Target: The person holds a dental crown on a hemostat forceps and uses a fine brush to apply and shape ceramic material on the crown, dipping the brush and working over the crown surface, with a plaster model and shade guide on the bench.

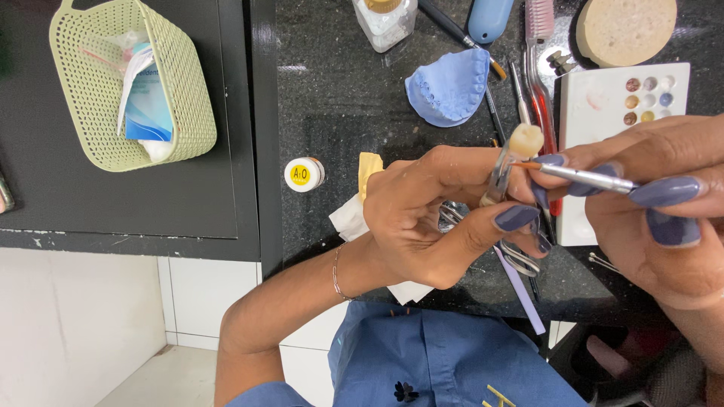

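My left hand (430, 218) closed round metal clamp (499, 177), tooth crown (526, 139) gripped at tip, over dark counter (339, 98). My right hand (648, 203) pinches fine brush (581, 177), shaft lying roughly level, tip touching crown's lower right side.

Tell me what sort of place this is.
Most likely a dental laboratory bench. A blue dental cast lies on the dark counter; the left hand holds a tooth-coloured crown in metal forceps, and the right hand touches a fine brush to it beside a white palette.
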